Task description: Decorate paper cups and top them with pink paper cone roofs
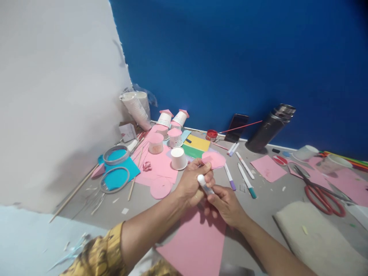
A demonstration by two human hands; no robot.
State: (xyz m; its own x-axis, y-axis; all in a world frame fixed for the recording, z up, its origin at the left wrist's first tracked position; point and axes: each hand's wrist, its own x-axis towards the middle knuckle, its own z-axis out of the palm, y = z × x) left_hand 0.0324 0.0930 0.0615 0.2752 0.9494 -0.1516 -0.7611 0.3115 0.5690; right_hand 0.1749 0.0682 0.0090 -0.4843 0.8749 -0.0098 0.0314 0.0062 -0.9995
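My left hand [194, 180] is closed, pinching a pink paper disc [214, 159] between thumb and fingers. My right hand [228, 205] is wrapped round a small tube with a rounded white end [202, 180], just below the disc. The two hands meet over the table, and the left fingers lie close against the tube; whether they also grip it I cannot tell. A plain white paper cup [178, 158] stands upside down just left of the disc. Another pink disc [160, 188] lies flat near my left wrist. Beneath both hands is a large pink sheet [198, 245].
Decorated cups with pink tops [174, 137] stand at the back left, near stacked paper cups [136, 109]. Several markers [245, 180] lie right of the disc. A dark flask [270, 128], red-handled scissors [324, 197] and a beige pad [316, 234] occupy the right. Grey tape rings [115, 168] lie left.
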